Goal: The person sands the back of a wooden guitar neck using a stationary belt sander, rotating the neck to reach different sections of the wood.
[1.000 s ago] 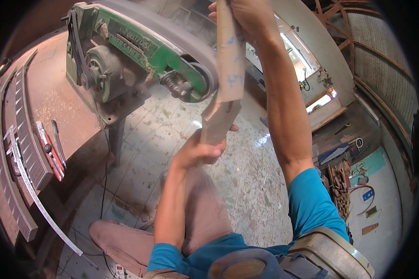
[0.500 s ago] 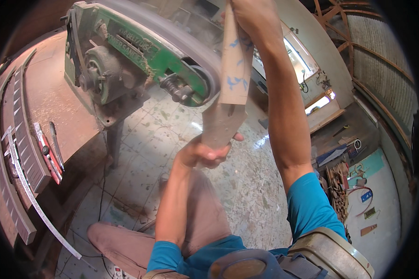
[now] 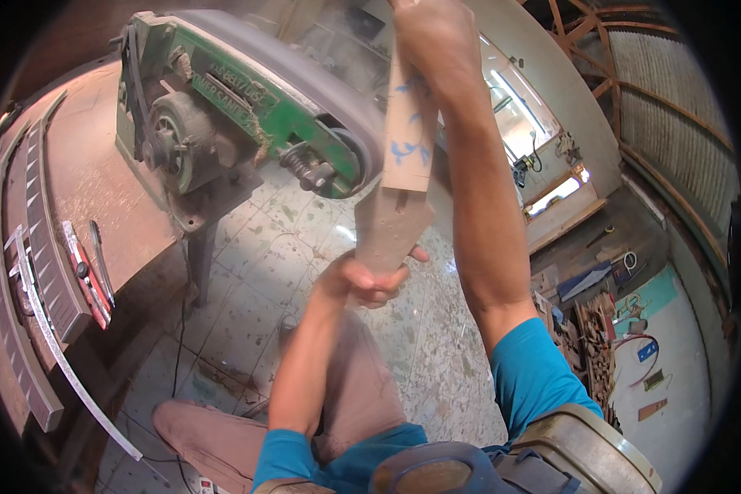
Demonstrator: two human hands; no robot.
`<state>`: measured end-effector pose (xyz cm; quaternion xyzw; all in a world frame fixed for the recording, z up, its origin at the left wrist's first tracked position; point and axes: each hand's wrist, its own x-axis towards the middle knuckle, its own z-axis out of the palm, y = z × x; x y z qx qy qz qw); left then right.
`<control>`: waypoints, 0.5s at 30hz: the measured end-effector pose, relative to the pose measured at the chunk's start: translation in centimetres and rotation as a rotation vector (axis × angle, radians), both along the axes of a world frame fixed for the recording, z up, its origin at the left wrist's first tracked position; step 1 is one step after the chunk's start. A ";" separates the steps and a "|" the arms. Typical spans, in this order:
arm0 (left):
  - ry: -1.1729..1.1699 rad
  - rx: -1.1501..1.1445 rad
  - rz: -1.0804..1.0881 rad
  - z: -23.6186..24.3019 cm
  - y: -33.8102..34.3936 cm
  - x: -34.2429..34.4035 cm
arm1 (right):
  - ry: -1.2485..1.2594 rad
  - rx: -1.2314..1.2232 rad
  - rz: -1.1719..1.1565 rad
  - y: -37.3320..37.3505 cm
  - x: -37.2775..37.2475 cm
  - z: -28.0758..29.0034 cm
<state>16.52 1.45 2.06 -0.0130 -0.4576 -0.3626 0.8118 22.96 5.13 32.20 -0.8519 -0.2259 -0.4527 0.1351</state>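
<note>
A long pale wooden piece (image 3: 405, 160) with blue marks on its side stands between my hands, its broad lower end (image 3: 391, 226) tilted toward me. My left hand (image 3: 375, 276) is closed around the bottom of that lower end, thumb and fingers on either side. At the top of the view my right hand (image 3: 435, 33) grips the far end of the piece; part of its fingers is hidden. The piece's left edge lies against or very near the rounded nose of the green belt sander (image 3: 305, 136), whose grey belt (image 3: 305, 74) looks blurred.
On the dusty workbench (image 3: 132, 214) at left lie curved dark strips (image 3: 53, 239), a white measuring strip (image 3: 74, 375), and red-handled pliers (image 3: 86, 276). A power cord (image 3: 178, 354) hangs down to the tiled floor. Scrap wood (image 3: 593, 346) is piled at right.
Both hands and the wooden piece have shifted slightly left; the lower end and my left hand sit a little lower. My right arm has moved left too.
</note>
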 end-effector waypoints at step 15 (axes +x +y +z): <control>0.258 0.564 0.998 2.6 2.1 -7.0 | 0.627 0.413 0.742 0.2 1.2 -0.8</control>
